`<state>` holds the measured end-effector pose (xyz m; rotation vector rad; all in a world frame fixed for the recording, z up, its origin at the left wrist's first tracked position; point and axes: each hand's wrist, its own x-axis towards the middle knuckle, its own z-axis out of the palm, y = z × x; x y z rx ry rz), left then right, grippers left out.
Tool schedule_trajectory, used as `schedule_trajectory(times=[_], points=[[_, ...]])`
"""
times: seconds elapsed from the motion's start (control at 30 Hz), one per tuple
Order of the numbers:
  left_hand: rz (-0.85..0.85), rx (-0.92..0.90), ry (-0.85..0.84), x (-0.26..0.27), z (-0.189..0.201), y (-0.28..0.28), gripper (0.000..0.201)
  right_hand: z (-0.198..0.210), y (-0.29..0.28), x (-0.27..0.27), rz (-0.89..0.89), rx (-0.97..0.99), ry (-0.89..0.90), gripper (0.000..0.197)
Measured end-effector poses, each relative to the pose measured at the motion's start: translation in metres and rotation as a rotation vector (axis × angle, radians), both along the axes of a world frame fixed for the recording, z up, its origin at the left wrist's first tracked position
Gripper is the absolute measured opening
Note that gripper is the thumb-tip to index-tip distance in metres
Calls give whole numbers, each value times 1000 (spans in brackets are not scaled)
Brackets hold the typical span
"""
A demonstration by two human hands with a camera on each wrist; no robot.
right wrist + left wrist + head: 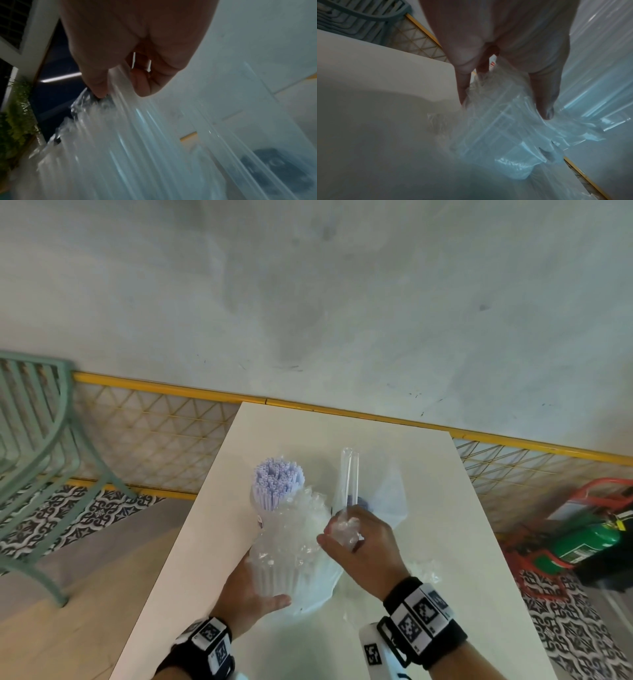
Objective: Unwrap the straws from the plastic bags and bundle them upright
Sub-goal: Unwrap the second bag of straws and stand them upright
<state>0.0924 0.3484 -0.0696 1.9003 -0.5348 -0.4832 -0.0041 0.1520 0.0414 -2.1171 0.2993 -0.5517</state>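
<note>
On the white table a bundle of pale lilac straws stands upright. Just in front of it is a clear plastic bag of white straws, also upright. My left hand grips the bag's lower part, thumb in front and fingers behind. In the left wrist view, the left hand lies against the crinkled bag. My right hand pinches the bunched plastic at the bag's top. The right wrist view shows the right hand with stretched plastic running down from its fingers.
A thin clear wrapper stands up behind my right hand, with loose plastic beside it and more crumpled plastic at the right. A green chair is off the table's left. A green fire extinguisher lies on the floor, right.
</note>
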Motion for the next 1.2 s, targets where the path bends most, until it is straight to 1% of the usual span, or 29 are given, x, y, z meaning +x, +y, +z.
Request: schedule_trajectory(times=[0.07,0.17,0.23,0.3,0.4,0.47,0.53,0.63,0.7,0.8,0.87,0.9,0.97,1.0,1.03,1.07,1.13,1.17,1.2], points=[[-6,7,3,3,-6,3,102,16,-4,5,-52,-25,33,16],[-12,17,17,5,-11,4,105,52,-17,12,-132,-18,60,25],[11,28,9,5,-13,4,104,82,-30,18,-157,-15,34,26],[24,56,21,6,-15,4,105,118,-47,24,-157,-2,1,22],[7,88,63,7,-18,4,103,168,-75,34,-208,16,-139,15],[4,105,61,8,-20,4,100,184,-92,47,-255,-34,-174,15],[5,103,54,8,-20,4,101,179,-107,63,-294,-79,-125,18],[11,83,50,7,-20,3,100,147,-124,84,-332,-133,58,26],[28,66,48,6,-19,3,95,116,-131,94,-305,-225,278,32],[34,62,22,5,-18,1,93,71,-135,103,-184,-333,677,46],[34,66,24,4,-17,2,92,52,-139,105,-161,-377,829,59],[33,66,36,4,-18,2,92,49,-140,106,-156,-350,854,67],[26,70,52,4,-21,3,94,50,-142,107,-181,-262,825,89],[27,75,54,4,-22,4,96,54,-142,107,-198,-248,790,93],[30,76,54,4,-23,5,96,60,-141,106,-202,-248,751,89],[30,76,50,4,-23,5,96,66,-137,103,-190,-239,690,79],[24,77,38,3,-22,4,96,79,-120,90,-107,-220,539,41],[24,78,35,3,-22,4,96,84,-107,81,-41,-248,494,28],[28,82,32,2,-21,4,96,86,-93,71,37,-294,482,25]])
